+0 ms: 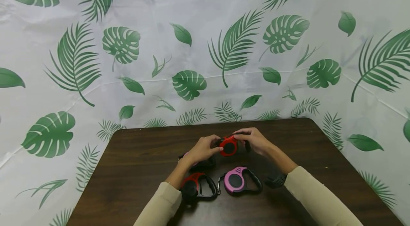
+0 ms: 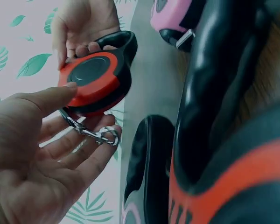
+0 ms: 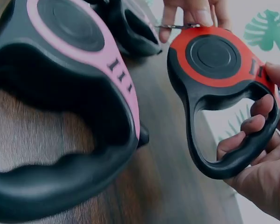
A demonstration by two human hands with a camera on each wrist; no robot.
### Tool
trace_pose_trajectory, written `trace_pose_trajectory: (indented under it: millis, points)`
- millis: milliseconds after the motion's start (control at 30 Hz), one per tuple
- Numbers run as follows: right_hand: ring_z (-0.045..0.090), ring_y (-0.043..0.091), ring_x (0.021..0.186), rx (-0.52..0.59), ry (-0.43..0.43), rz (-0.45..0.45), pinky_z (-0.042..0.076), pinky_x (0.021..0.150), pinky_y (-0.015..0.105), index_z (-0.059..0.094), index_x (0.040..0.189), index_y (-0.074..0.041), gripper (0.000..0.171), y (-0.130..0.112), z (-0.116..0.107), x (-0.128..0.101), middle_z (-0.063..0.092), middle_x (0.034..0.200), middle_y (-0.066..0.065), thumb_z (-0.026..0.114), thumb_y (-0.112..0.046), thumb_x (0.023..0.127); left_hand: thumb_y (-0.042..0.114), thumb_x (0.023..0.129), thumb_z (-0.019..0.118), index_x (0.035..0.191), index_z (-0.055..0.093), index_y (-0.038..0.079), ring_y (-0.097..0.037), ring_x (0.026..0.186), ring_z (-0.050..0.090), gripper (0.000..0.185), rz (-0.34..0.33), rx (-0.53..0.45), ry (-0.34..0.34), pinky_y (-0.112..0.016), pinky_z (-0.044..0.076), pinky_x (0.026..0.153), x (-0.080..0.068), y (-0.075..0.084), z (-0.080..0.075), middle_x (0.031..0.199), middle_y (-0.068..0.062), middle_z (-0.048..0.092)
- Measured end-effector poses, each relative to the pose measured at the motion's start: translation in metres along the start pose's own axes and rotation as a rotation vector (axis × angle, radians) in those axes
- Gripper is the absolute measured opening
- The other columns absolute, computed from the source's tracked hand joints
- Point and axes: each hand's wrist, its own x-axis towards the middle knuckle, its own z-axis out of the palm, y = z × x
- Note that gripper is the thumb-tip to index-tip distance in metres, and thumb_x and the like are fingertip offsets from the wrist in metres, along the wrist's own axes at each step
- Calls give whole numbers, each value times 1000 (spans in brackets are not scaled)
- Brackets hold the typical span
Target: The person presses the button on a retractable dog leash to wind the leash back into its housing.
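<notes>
Red leash [image 1: 229, 145] sits in the air between my two hands, just above the far middle of the tabletop [image 1: 134, 158], beyond the pink leash [image 1: 235, 180] that lies flat nearer me. I use that pink leash as my landmark: the held one is straight past it, slightly to its left.

My right hand [image 1: 254, 140] has its fingers [image 3: 252, 126] curled through the black handle loop, so the handle end points right and the round red housing points left. The long axis runs across me, side to side, roughly level.

My left hand [image 1: 201, 149] meets the housing end. Its thumb [image 2: 46, 100] presses on the red face, and the other fingers curl under the metal clip [image 2: 100, 135] that hangs from the nose of the housing. So the clip end lies toward the left hand, and that hand is the nearer one to it; the right hand only holds the handle.

Left of the pink leash lies a second red leash [image 1: 195, 185] on the tabletop, partly under my left forearm. Another dark one [image 1: 205, 163] lies beyond it, beneath the left hand; I cannot tell its colour for certain.
</notes>
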Motion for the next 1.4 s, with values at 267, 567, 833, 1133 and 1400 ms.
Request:
trace_pose_trajectory:
  millis: [267, 567, 833, 1133, 1400]
  points:
    - [55, 17, 69, 24, -42, 87, 50, 63, 30, 64, 132, 13, 41, 12, -9, -1, 60, 77, 3, 72, -13, 101, 21, 102, 73, 134, 65, -1, -11, 78, 65, 39, -70, 1, -51, -26, 53, 69, 5, 0, 12, 106, -12, 76]
    - [54, 17, 71, 25, -43, 125, 51, 64, 29, 64, 133, 11, 43, 18, -14, -2, 59, 80, 2, 73, -14, 100, 21, 102, 73, 136, 64, -1, -18, 89, 66, 41, -120, 17, -96, -32, 55, 79, 9, 8, 14, 114, -14, 75]
    - [57, 14, 73, -73, -77, 164, 54, 65, 28, 65, 134, 5, 43, 23, -17, -1, 69, 102, 8, 77, -13, 98, 20, 101, 75, 143, 58, 0, -26, 109, 71, 50, -96, 86, -132, -39, 57, 95, 17, 10, 21, 130, -17, 71]
    - [66, 19, 90, -481, -64, 42, 55, 79, 32, 71, 128, -1, 47, 27, -17, 0, 75, 105, 7, 84, -29, 93, 23, 99, 78, 140, 61, 1, -24, 112, 70, 50, -79, 174, -164, -36, 57, 96, 20, 4, 27, 129, -14, 72]
    - [61, 19, 82, -660, -49, -66, 53, 72, 32, 73, 125, -2, 51, 34, -19, 0, 71, 95, 3, 87, -34, 89, 29, 100, 76, 140, 63, 3, -29, 126, 66, 49, -86, 194, -189, -42, 53, 107, 19, 0, 27, 136, -15, 70]
